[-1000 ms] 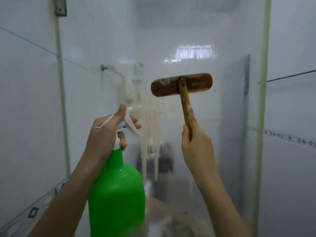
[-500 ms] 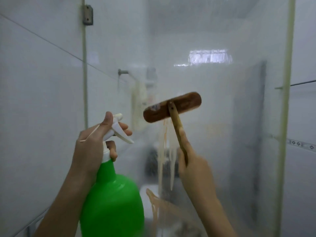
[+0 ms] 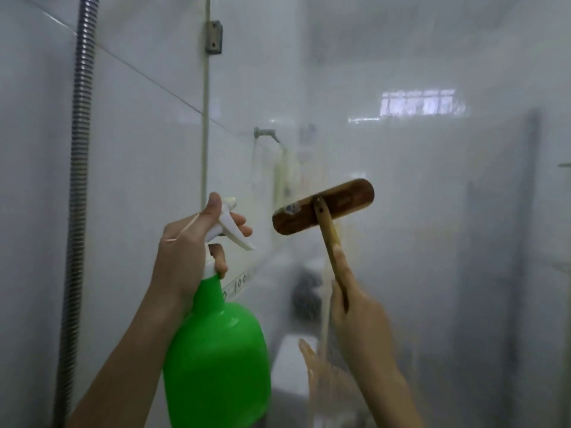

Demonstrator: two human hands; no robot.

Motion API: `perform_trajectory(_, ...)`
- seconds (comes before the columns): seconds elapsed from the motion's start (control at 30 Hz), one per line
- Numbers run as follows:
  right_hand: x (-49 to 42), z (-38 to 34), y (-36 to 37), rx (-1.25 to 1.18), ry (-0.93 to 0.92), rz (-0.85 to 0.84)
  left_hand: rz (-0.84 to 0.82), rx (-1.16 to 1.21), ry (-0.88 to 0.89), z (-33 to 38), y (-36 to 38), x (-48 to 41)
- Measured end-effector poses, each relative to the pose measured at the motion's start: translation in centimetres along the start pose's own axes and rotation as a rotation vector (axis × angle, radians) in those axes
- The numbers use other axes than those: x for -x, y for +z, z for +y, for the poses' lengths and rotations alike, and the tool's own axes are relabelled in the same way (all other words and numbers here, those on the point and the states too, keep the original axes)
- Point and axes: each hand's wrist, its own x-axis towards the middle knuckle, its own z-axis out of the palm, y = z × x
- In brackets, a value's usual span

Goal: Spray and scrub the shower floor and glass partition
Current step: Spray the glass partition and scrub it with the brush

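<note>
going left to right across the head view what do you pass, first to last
metal shower hose → green spray bottle → wooden brush → bright patch

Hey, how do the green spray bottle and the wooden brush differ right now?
Colour: the spray bottle is bright green with a white trigger; the brush is brown wood.
Shape: the spray bottle is bulbous; the brush is a flat bar on a thin handle.
Grip: the left hand wraps the spray bottle's neck; the right hand holds the brush's handle.
Both are held up toward the glass partition.
</note>
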Motion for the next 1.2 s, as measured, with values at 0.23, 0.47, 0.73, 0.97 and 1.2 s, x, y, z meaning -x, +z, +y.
perform_trajectory(0.23, -14.2, -8.3, -2.7, 0.021, -0.252, 0.214, -0.006, -0.080, 0.040, 1.1, -0.3, -0.1)
perform_trajectory(0.47, -5.2, -3.1, 0.2, 0.005, -0.148, 0.077, 0.026, -0.093, 0.047, 1.2, -1.6, -0.5)
perform_trajectory(0.73, -18.7, -11.8, -3.9, 0.016, -0.336, 0.229, 0.052, -0.133, 0.069, 0.2, -1.1, -1.0)
perform_trajectory(0.97, -0.1, 1.5, 4.0, -0.058, -0.110, 0.019, 0.076, -0.117, 0.052, -1.2, -1.8, 0.0)
perform_trajectory(1.2, -5.2, -1.6, 2.1, -0.133, -0.177, 0.189, 0.033, -0.101, -0.019, -2.8, -1.5, 2.3)
